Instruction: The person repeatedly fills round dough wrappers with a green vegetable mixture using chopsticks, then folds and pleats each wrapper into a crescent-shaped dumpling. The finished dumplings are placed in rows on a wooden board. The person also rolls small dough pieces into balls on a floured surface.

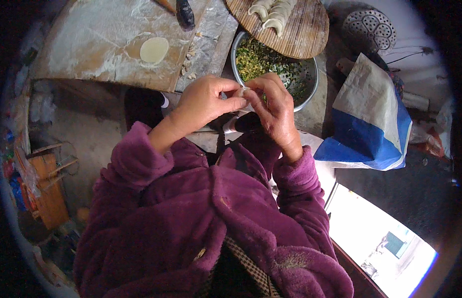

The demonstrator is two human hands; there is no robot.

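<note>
My left hand [208, 100] and my right hand [272, 104] meet at the near left rim of a metal bowl. Between their fingertips they pinch a small piece of pale dough [245, 91], mostly hidden by the fingers. Chopped green and yellow filling [253, 61] lies in the metal bowl [316, 82]. Over the bowl's far edge rests a round woven tray [309, 33], bearing several folded dumplings [277, 16]. To the left, one flat round dough wrapper [154, 50] lies on a floured wooden board [104, 48].
A dark-ended rolling pin [185, 15] lies at the board's far edge. Small dough scraps [188, 61] are beside the board. A blue and white sack [368, 126] stands right of the bowl, with a perforated metal disc [370, 31] beyond it.
</note>
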